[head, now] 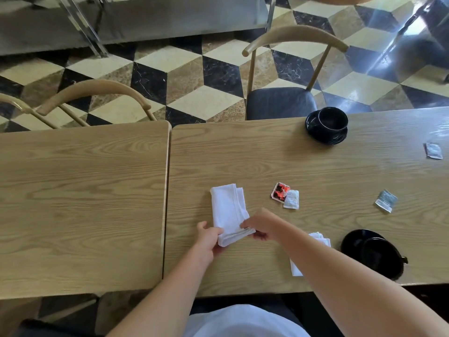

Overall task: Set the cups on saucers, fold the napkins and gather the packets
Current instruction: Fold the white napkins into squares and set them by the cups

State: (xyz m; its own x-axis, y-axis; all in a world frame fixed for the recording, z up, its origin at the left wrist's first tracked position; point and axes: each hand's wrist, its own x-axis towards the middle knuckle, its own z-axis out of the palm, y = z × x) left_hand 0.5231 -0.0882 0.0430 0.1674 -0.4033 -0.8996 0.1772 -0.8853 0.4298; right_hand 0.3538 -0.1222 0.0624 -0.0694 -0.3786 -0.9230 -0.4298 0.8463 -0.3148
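Note:
A white napkin (pixel 227 207) lies folded into a long strip on the right wooden table (pixel 315 166). My left hand (pixel 209 239) grips its near left corner and my right hand (pixel 263 223) pinches its near right edge. A second white napkin (pixel 320 239) lies partly hidden under my right forearm. One black cup (pixel 332 120) stands on a black saucer (pixel 326 137) at the far side. Another black cup (pixel 381 254) sits on a saucer (pixel 352 242) near the front edge. A red packet (pixel 279 190) touches a white packet (pixel 291 199); two grey packets (pixel 386 200) (pixel 433 150) lie apart on the right.
A second wooden table (pixel 80 190) adjoins on the left with a narrow gap between. Wooden chairs (pixel 291 69) (pixel 92 98) stand on the far side over a checkered floor. A metal counter (pixel 145 18) runs along the back.

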